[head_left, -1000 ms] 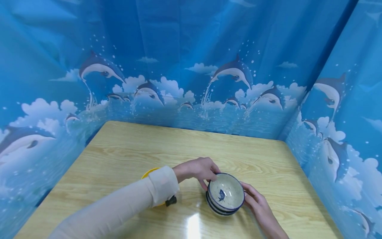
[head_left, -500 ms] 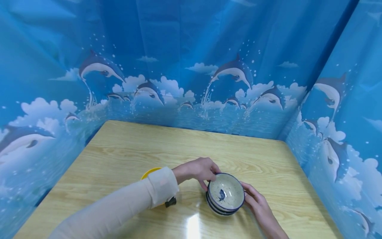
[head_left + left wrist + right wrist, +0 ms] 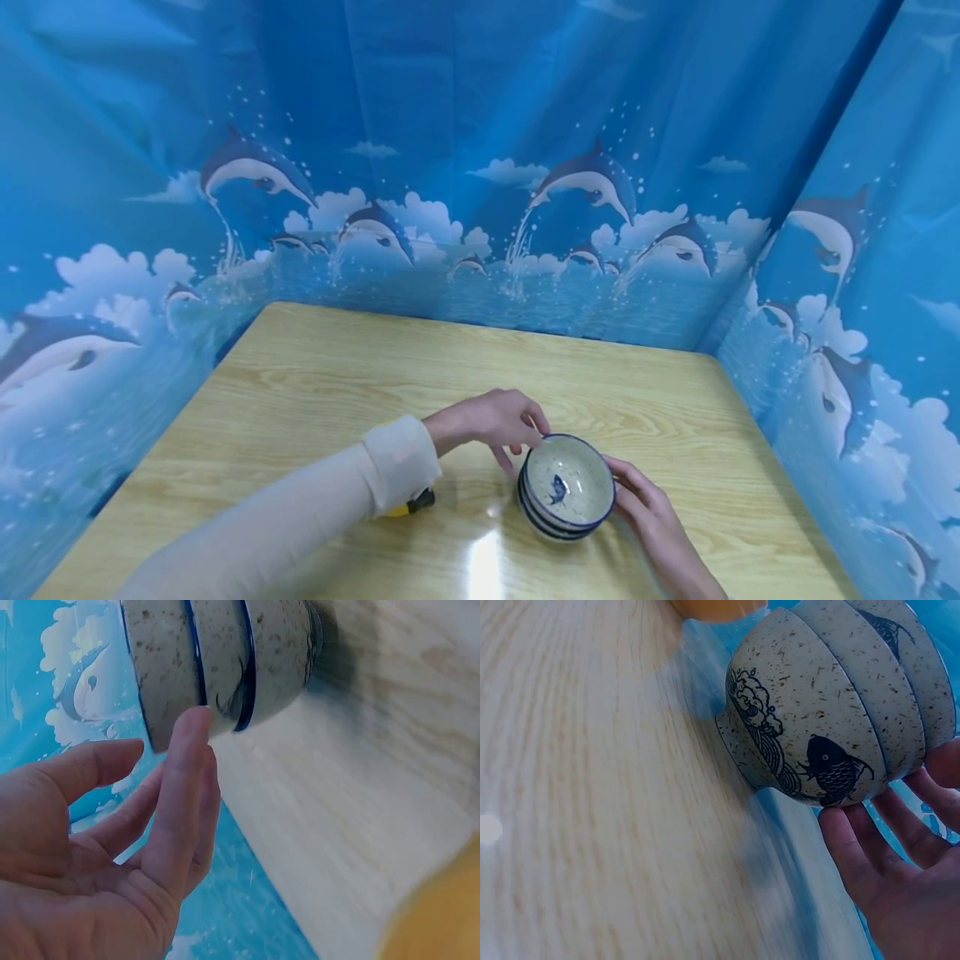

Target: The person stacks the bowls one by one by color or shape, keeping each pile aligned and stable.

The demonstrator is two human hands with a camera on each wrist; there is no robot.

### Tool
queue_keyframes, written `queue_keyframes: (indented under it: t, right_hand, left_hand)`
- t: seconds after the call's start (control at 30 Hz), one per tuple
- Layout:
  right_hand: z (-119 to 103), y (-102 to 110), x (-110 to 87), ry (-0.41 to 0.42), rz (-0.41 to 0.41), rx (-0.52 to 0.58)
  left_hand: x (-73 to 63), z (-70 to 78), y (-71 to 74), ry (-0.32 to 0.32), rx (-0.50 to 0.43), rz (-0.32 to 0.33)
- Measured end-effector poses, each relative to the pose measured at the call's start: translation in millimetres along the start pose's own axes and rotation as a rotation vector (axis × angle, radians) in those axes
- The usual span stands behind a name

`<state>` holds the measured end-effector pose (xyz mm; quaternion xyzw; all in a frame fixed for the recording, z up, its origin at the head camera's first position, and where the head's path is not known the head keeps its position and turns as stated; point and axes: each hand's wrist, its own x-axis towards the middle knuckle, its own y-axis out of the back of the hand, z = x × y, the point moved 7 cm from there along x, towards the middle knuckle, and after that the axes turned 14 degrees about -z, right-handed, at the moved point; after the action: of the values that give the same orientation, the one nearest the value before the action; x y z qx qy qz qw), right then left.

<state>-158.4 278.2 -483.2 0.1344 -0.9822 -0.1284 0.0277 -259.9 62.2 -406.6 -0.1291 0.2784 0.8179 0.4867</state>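
Observation:
A stack of three nested speckled bowls (image 3: 567, 483) with dark blue rims stands on the table, a blue fish painted inside the top one. More fish decorate their outer sides in the right wrist view. At the stack's left, my left hand (image 3: 504, 418) has its thumb and fingers apart, fingertips right at the bowls' side; the left wrist view shows no rim between thumb and fingers. My right hand (image 3: 651, 510) rests against the right side, its extended fingertips touching the outer walls of the bowls (image 3: 832, 705).
A round yellow thing (image 3: 399, 510) with a black part (image 3: 422, 500) lies left of the bowls, mostly hidden under my left sleeve (image 3: 300, 508). The wood-grain table (image 3: 337, 367) ends at a blue dolphin curtain (image 3: 465, 167) behind and at the right.
My left hand has loosened from the bowl's rim and drawn slightly left, its sleeve now covering more of the yellow thing. The bowls and my right hand have not visibly moved.

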Motion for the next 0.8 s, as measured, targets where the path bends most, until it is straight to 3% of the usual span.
queue_keyframes:
  t: [0.33, 0.53, 0.8]
  right_hand:
    - [-4.8, 8.8, 5.0, -0.054, 0.011, 0.008]
    - [-15.8, 13.8, 12.6, 0.008, -0.013, -0.056]
    - [-21.9, 25.6, 25.0, 0.012, -0.043, -0.094]
  left_hand:
    - [-23.4, -2.1, 34.2, 0.018, 0.194, 0.063]
    - [-31.7, -13.7, 59.4, 0.062, 0.282, 0.173]
    - [-47.5, -36.5, 96.4, 0.128, 0.38, 0.307]
